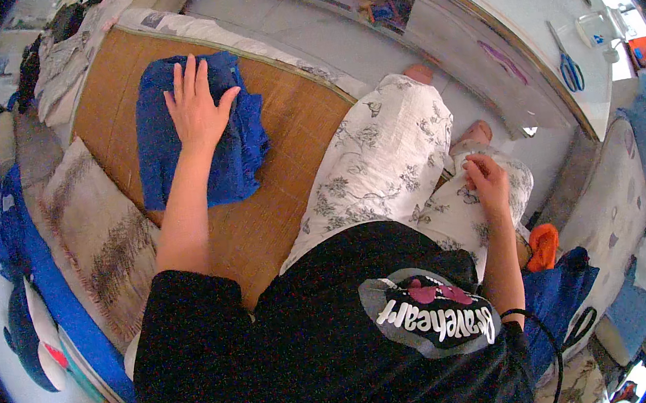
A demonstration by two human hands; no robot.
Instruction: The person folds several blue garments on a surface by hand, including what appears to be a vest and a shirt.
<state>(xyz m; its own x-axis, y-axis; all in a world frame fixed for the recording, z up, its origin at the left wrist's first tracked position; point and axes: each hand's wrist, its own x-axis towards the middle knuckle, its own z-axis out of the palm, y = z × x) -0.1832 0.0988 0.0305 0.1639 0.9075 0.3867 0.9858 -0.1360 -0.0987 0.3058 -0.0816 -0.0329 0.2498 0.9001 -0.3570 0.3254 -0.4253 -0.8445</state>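
Observation:
A folded piece of dark blue fabric lies on a brown woven mat, its right edge uneven and ruffled. My left hand rests flat on the upper part of this fabric, fingers spread and holding nothing. Over the knee of my white patterned trousers is my right hand, fingers loosely curled. Whether anything small is between those fingers cannot be made out.
Blue-handled scissors and a clear container are on the white table at the upper right. A grey-brown fuzzy cloth lies left of the mat. Beside my right arm are an orange item and dark blue fabric.

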